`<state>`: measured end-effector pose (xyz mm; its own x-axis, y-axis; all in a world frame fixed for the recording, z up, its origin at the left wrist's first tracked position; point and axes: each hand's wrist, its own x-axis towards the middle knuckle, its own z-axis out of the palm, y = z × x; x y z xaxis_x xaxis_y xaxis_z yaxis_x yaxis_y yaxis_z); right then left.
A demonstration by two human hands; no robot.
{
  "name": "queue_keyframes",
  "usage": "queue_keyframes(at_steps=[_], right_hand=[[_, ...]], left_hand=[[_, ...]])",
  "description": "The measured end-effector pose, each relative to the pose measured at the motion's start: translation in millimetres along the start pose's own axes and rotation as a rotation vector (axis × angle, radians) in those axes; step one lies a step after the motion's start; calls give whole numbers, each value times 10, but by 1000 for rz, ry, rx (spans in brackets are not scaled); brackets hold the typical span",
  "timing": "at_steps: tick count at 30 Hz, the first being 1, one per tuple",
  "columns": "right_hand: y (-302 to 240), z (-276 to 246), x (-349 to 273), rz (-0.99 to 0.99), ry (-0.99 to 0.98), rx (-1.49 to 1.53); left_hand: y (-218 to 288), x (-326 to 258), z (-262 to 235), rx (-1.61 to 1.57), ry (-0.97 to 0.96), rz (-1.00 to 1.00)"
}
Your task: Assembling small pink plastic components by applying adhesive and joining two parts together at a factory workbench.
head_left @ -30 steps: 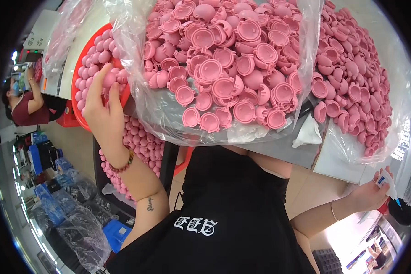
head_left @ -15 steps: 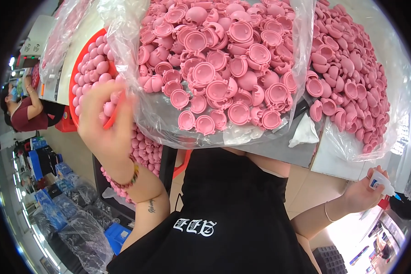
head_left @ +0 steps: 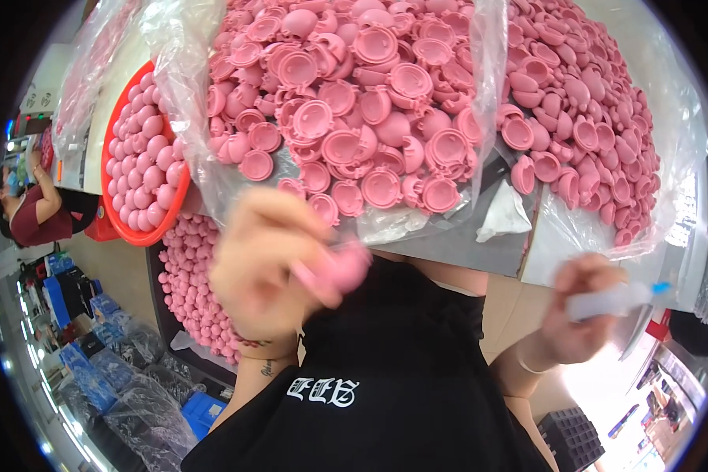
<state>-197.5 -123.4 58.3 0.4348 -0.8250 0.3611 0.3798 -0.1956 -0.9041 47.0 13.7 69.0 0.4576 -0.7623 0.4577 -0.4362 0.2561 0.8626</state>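
Head view: left hand [head_left: 271, 267] pinches a pink cap [head_left: 340, 267] at its fingertips; right hand [head_left: 578, 311] grips a clear tube [head_left: 613, 299].

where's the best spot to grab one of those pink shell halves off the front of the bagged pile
Probably by the thin raised rim, pinched from above and the near edge. The pink shell halves at the front of the clear bag lie mostly open side up, so their rims are exposed. The left hand is nearest.
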Motion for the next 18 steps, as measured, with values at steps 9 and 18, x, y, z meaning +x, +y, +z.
queue_keyframes(at_steps=[9,18], right_hand=[[46,607,-115,368,-120,375],[21,572,-137,250,-125,81]], left_hand=[[-76,-169,607,-564,-405,-244],[-24,-146,671,-423,-327,-180]])
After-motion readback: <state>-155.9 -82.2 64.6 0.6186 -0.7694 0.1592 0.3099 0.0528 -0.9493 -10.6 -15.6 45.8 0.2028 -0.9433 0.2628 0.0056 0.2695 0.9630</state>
